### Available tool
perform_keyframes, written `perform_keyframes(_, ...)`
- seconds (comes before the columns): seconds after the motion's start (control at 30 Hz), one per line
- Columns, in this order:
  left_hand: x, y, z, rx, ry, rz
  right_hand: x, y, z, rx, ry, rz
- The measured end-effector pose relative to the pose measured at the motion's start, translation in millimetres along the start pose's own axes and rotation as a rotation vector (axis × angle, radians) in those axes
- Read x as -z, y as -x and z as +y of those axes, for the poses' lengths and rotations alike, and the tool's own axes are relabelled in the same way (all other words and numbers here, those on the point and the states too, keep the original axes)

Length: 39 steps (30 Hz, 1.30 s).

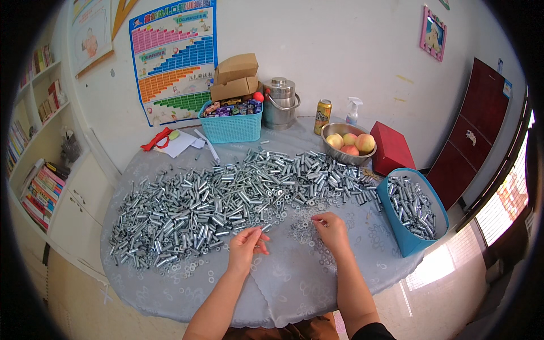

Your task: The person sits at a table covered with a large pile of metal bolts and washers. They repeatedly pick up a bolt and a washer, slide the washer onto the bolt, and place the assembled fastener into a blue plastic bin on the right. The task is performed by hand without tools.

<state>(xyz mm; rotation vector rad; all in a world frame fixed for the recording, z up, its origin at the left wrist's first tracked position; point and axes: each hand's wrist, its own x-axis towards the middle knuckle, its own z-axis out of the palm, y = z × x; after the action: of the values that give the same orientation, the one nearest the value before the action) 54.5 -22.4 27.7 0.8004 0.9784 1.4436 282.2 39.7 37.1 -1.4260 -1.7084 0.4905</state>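
A broad heap of silvery metal sleeves and bolts (226, 195) spreads across the table. My left hand (243, 247) is at the heap's near edge, thumb and forefinger pinched together and the other fingers loosely curled. A short metal sleeve (266, 228) shows right by those fingertips; whether they grip it or something smaller, I cannot tell. To the right, my right hand (333, 231) pinches with thumb and forefinger above a scatter of small flat washers (302, 229). Whatever is in that pinch is too small to name.
A blue bin (401, 241) full of metal fasteners stands at the right edge. Behind the heap are a steel bowl (347, 157) of fruit, a red box (392, 148), a can (322, 117), a spray bottle (353, 111), a steel pot (280, 105) and a turquoise basket (232, 127).
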Motion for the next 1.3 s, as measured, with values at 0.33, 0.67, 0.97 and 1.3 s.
perform_keyframes(0.33,-2.3,2.0,-1.7,0.028,-0.037,-0.031,-13.2,-0.5,7.9,0.104,0.163,-0.071)
perform_keyframes(0.67,-1.6,1.0,-2.1,0.027,-0.047,-0.034,-6.4,-1.7,2.3,-0.152,-0.086,-0.073)
perform_keyframes(0.97,-4.3,1.7,-1.3,0.051,-0.042,-0.038,-16.7,10.5,-7.4,-0.073,-0.147,-0.246)
perform_keyframes(1.3,-2.2,2.8,-3.1,0.068,-0.056,-0.027,-13.3,8.0,-14.0,-0.092,-0.075,-0.197)
